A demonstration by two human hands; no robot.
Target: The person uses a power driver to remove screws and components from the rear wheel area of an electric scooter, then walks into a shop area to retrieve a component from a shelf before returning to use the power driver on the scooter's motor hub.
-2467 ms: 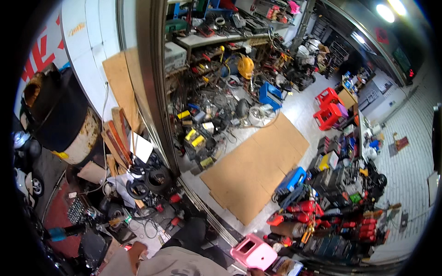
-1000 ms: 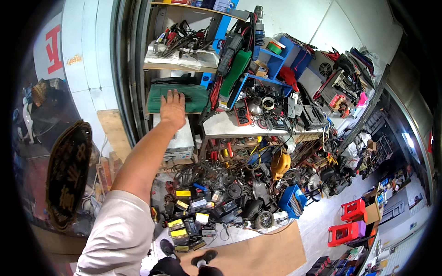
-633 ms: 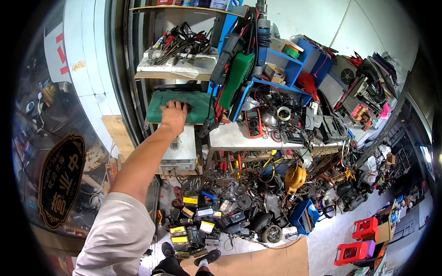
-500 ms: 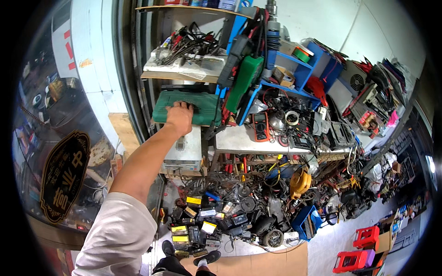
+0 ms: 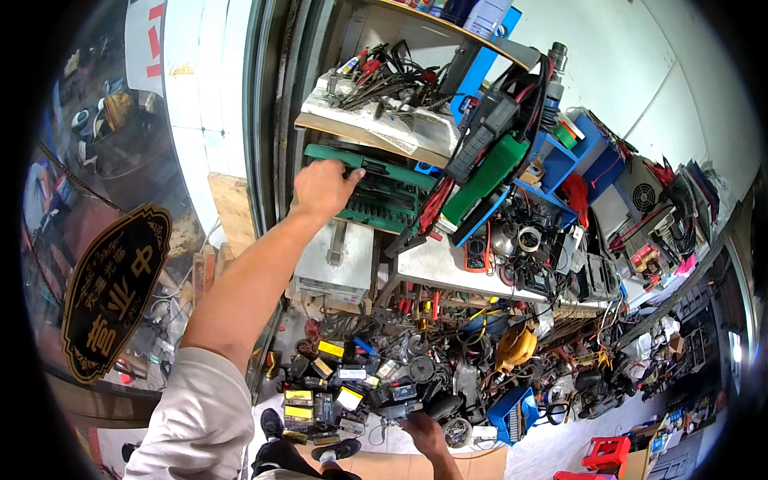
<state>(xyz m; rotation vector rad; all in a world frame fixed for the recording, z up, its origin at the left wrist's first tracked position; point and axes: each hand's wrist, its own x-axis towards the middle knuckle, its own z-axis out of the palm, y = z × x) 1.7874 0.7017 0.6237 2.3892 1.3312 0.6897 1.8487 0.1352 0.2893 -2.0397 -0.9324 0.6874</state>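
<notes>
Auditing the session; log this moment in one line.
left hand: on green case | case: open | right hand: lower, grip unclear

Open air in front lets the left hand (image 5: 324, 188) reach the open green tool case (image 5: 380, 222). A wooden shelf board (image 5: 376, 142) sits close above its lid; a dark metal door frame (image 5: 280, 104) bounds the left, and hanging red cables (image 5: 433, 206) crowd the right end. Below, piled batteries (image 5: 328, 400) obstruct the floor near the right hand (image 5: 426, 436).
</notes>
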